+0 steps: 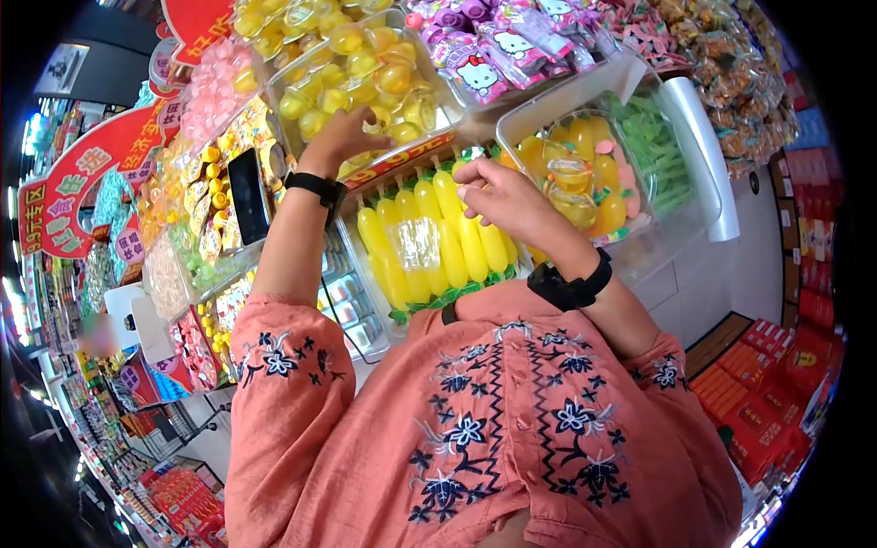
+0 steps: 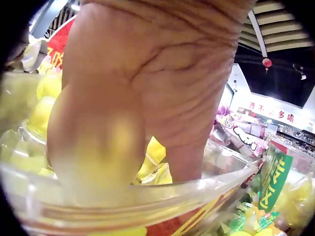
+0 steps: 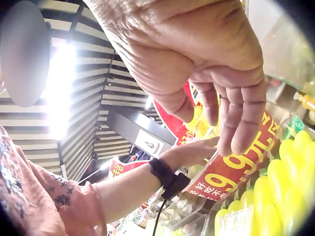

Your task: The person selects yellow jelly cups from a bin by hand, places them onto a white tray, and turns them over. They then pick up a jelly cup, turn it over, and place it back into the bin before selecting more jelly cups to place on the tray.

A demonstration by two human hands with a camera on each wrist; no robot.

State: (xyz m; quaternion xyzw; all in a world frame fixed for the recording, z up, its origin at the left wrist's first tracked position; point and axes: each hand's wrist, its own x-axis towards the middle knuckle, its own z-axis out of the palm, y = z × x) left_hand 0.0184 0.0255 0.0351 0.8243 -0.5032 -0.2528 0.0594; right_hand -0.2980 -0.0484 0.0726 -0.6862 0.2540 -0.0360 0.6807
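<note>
My left hand [image 1: 345, 139] reaches over the near rim of a clear plastic bin [image 1: 297, 146] filled with round yellow wrapped sweets [image 1: 393, 78]. Its fingers point down among them, spread apart; in the left wrist view the fingertips of this hand [image 2: 147, 98] are hidden behind the rim, and part of that view is blurred. My right hand [image 1: 512, 199] hovers over a lower bin of long yellow banana-shaped packs [image 1: 429, 228] with green ends. In the right wrist view the fingers of this hand [image 3: 197, 69] hang loosely bent with nothing between them.
A red price strip [image 3: 231, 167] runs between the two yellow bins. To the right stands a clear bin [image 1: 703, 205] of orange and green sweets. Purple packets [image 1: 493, 55] lie behind. A phone [image 1: 248, 196] stands at left, beside red signs [image 1: 87, 183].
</note>
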